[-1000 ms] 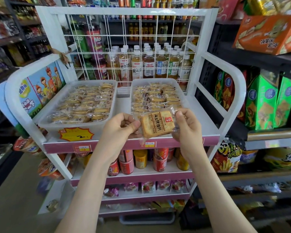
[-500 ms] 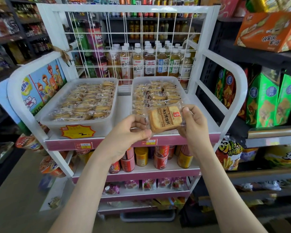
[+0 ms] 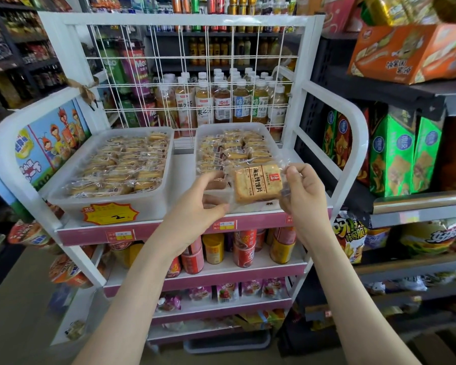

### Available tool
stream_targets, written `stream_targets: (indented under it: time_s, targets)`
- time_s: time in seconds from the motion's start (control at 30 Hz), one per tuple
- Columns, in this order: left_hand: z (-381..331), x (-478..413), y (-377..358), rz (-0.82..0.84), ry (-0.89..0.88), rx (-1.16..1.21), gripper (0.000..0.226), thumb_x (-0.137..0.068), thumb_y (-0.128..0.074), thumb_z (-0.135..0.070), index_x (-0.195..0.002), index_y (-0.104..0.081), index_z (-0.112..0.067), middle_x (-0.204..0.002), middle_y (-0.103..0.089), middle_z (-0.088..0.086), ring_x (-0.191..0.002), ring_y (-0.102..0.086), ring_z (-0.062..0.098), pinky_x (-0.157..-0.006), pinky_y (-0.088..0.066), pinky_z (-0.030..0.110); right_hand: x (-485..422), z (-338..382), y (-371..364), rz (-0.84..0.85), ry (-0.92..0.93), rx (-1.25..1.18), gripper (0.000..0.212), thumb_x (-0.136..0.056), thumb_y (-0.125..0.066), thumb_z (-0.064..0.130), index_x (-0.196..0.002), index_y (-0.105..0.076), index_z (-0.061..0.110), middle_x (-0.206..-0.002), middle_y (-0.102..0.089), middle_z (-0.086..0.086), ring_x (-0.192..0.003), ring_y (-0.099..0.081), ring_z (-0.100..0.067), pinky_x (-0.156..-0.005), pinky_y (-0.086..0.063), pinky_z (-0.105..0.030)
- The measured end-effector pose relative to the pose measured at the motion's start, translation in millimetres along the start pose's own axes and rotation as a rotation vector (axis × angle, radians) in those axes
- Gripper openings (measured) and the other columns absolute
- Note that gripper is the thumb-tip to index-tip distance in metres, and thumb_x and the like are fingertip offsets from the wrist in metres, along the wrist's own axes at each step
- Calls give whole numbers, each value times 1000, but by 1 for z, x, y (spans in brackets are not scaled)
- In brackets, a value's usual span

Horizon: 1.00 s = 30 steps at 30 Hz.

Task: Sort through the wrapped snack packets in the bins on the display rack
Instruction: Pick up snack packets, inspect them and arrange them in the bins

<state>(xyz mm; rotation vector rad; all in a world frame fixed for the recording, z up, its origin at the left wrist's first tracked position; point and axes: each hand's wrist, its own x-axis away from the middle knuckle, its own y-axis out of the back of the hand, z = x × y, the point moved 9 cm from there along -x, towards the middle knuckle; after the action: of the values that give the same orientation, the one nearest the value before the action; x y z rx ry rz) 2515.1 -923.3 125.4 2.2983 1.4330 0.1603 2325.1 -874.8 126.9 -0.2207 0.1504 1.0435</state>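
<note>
Centre of the frame: holding up one clear-wrapped square packet of golden toasted bread slice (image 3: 258, 181), printed label facing the camera, in front of the near end of the right-hand translucent white plastic bin (image 3: 232, 125). Pinching the wrapper's left seam between thumb and fingers of the left hand (image 3: 195, 206); curling the right hand (image 3: 304, 196) round the wrapper's right edge. Both grips grasping the same packet, neither released. Seemingly lifted clear of the pile beneath, though hard to confirm from this angle.

Left of centre: a second translucent white plastic bin (image 3: 156, 204), full of similar wrapped packets in rough rows, with a yellow starburst price tag (image 3: 110, 213) on its front wall. Side by side with the first, on the top shelf of the white metal display rack (image 3: 353, 143).

Judging progress: somewhere short of halfway, at a guess. One packet in hand under inspection; many more lying in each bin; no separate pile of checked or rejected packets in sight. Left to do: placing this one, then working through the rest.
</note>
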Motion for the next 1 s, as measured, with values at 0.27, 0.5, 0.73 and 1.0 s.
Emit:
stream_targets:
  time_s: [0.27, 0.5, 0.73, 1.0]
  targets:
    - [-50, 9, -21, -304, -426, -631, 80, -74, -80, -39, -140, -42, -13, -132, -53, 5, -122, -44, 24, -100, -33, 32, 10, 32, -38, 238, 265, 205, 11, -98, -49, 13, -92, -56, 19, -57, -54, 15, -50, -48, 0, -50, -37, -12]
    - [-12, -3, -6, -138, -151, 470, 45, -67, -85, -15, -101, -60, -28, -91, -70, -12, -94, -66, 5, -86, -51, 26, 14, 15, -56, 562, 291, 348, 73, -72, -68, 48, -135, -33, 40, -126, -51, 9, -119, -50, -2, -98, -43, -21]
    - [4, -1, 3, -158, -173, 443, 81, -74, -81, -5, -138, -35, -25, -134, -49, -7, -118, -55, 2, -93, -48, 20, 5, 8, -60, 506, 400, 560, 59, -75, -80, 28, -125, -49, 30, -113, -56, 12, -105, -51, -1, -89, -39, -11]
    - [-28, 1, 15, -389, -661, -955, 70, -69, -80, -38, -128, -56, -9, -126, -58, 9, -125, -39, 24, -109, -19, 68, -1, 16, -70, 478, 734, 796, 63, -69, -77, 24, -126, -55, 10, -114, -55, -3, -107, -44, -18, -94, -33, -22]
